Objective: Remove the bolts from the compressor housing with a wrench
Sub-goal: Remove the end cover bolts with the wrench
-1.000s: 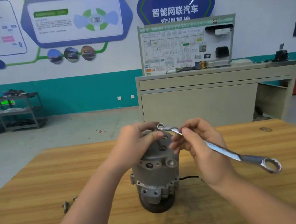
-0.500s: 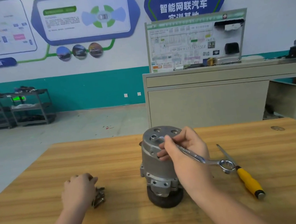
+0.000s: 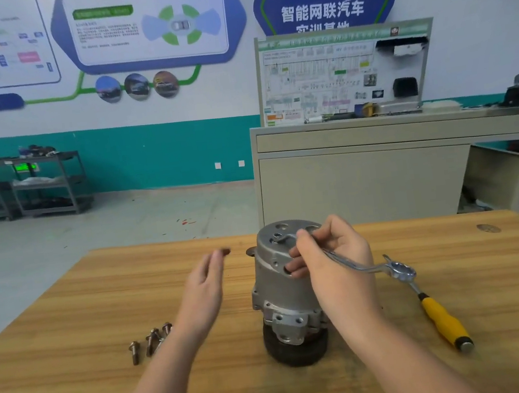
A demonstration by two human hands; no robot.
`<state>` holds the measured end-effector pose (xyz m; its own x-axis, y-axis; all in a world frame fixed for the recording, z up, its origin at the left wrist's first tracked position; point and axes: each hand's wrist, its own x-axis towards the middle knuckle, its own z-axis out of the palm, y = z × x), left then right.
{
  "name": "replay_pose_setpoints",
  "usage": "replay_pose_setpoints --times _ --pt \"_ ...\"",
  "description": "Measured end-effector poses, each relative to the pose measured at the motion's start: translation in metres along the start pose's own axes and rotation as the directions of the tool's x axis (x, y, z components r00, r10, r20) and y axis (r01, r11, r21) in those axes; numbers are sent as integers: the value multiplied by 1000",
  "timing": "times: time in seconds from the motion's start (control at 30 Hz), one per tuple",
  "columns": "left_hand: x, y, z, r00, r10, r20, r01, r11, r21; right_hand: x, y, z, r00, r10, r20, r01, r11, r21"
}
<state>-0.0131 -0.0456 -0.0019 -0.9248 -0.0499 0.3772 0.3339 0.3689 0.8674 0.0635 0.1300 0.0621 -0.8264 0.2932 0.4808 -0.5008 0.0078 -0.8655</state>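
A grey metal compressor housing (image 3: 274,280) stands upright on its black pulley at the middle of the wooden table (image 3: 70,320). My right hand (image 3: 336,262) grips a silver combination wrench (image 3: 366,266), whose open end sits on the housing's top face by a bolt hole. The ring end sticks out to the right. My left hand (image 3: 205,286) hovers with straight fingers just left of the housing, holding nothing. Three loose bolts (image 3: 150,341) lie on the table to the left.
A yellow-handled screwdriver (image 3: 439,317) lies on the table right of the housing, under the wrench's ring end. Beyond the table's far edge stand a beige bench (image 3: 364,179) with a wiring board and dark shelves (image 3: 19,188) by the wall.
My left hand set a bolt down with the others at the left and has come back toward the housing, now empty. The right hand brought the wrench's open end down onto the housing top.
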Motion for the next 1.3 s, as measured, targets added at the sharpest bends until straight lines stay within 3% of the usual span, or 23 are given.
replay_pose_setpoints --times 0.1,0.2,0.3,0.43,0.5,0.67,0.73,0.93,1.13,1.3 --pt "4 41 30 993 67 97 -43 973 -226 -1 2 -5 999 -32 28 33 999 -39" --pt "-4 59 47 984 50 171 17 930 -367 3 -1 -17 994 -10 105 14 999 -36" --pt "-23 65 53 990 50 129 6 916 -401 8 -6 -33 979 22 204 -22 1000 -5" --pt "-65 66 57 997 62 -56 -73 969 -235 13 -5 -50 943 205 261 -259 946 194" --pt "-88 66 59 996 84 -37 -89 986 -140 18 1 -57 920 330 211 -383 871 307" --pt "-81 64 45 980 178 -84 -161 971 175 44 14 -59 882 464 87 -448 763 466" --pt "-56 69 37 969 229 -94 -204 954 221 56 14 -58 843 532 83 -512 745 427" --pt "-6 79 43 971 190 148 -237 862 448 89 -4 -60 694 690 205 -720 662 208" --pt "-19 75 55 927 374 36 -335 780 529 139 -18 -58 463 856 228 -846 504 -172" --pt "-26 82 60 930 368 30 -324 774 544 166 -18 -44 376 919 115 -788 383 -482"
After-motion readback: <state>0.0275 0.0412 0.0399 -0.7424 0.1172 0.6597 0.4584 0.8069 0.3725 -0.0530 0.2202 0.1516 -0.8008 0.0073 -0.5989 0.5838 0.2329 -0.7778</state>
